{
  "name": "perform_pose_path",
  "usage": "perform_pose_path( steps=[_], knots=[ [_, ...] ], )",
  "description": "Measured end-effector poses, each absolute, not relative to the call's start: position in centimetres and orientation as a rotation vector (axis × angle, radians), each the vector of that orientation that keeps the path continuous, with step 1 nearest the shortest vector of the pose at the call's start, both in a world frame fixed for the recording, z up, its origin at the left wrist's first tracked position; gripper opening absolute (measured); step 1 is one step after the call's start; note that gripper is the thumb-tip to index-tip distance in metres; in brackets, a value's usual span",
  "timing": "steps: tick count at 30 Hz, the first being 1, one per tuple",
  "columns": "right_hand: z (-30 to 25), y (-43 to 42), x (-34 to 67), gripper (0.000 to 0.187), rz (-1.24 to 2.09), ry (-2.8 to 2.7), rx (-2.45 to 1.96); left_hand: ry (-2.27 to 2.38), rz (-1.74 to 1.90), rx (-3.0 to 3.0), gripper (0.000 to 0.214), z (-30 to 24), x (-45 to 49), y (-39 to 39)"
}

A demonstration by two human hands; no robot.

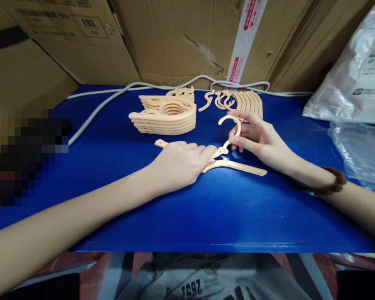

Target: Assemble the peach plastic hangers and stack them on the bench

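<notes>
My left hand is closed over a cream plastic hanger arm, whose end sticks out past the knuckles. A curved hanger hook is pinched between the thumb and fingers of my right hand. The hook's lower end meets the arm piece beside my left fingertips; whether they are locked together I cannot tell. Another hanger arm lies on the blue table just right of my left hand, its inner end by the fingers.
Behind my hands sits a stack of cream hanger pieces. More hooks and curved arms lie further right. A white cable crosses the blue table. Cardboard boxes stand behind, and a plastic bag rests at right.
</notes>
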State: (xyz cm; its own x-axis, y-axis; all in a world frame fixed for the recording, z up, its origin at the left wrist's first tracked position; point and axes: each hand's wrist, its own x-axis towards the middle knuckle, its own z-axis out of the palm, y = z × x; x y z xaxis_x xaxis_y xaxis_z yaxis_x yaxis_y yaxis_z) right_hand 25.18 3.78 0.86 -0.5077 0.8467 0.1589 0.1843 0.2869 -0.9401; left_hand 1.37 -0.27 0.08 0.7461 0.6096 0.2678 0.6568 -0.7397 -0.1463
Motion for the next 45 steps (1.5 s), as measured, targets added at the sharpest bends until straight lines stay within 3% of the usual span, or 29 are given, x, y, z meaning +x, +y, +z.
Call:
perform_pose_path(
  steps=[14,20,22,26,32,37,41,45],
  knots=[
    [0.7,3.3,25.1,0.050,1.202,-1.899,-0.861,-1.003,-0.396,-2.609,0.034,0.2,1.4,-0.4],
    [0.7,3.0,24.6,0.094,1.092,-1.954,-0.883,-1.162,-0.520,-2.605,0.027,0.7,1.3,-0.4],
    [0.8,3.0,24.5,0.083,1.032,-2.036,-0.893,-1.230,-0.611,-2.616,0.027,0.8,1.2,-0.4],
    [1.1,2.8,24.6,0.038,0.772,-2.289,-0.874,-1.307,-0.827,-2.748,0.025,1.0,1.1,-0.3],
    [1.4,2.3,25.1,0.041,0.169,-2.679,-0.641,-1.380,-1.260,-3.100,0.021,0.8,1.2,0.3],
    [1.9,1.7,25.2,0.037,-0.272,-2.847,-0.570,-1.453,-1.482,-3.197,0.033,0.5,1.6,0.5],
    [1.9,1.5,25.1,0.030,-0.328,-2.830,-0.617,-1.567,-1.639,-3.258,0.039,1.0,1.8,0.5],
    [1.7,1.5,25.2,0.021,-0.138,-2.756,-0.691,-1.768,-1.764,-3.240,0.038,1.8,1.8,0.4]
  ],
)
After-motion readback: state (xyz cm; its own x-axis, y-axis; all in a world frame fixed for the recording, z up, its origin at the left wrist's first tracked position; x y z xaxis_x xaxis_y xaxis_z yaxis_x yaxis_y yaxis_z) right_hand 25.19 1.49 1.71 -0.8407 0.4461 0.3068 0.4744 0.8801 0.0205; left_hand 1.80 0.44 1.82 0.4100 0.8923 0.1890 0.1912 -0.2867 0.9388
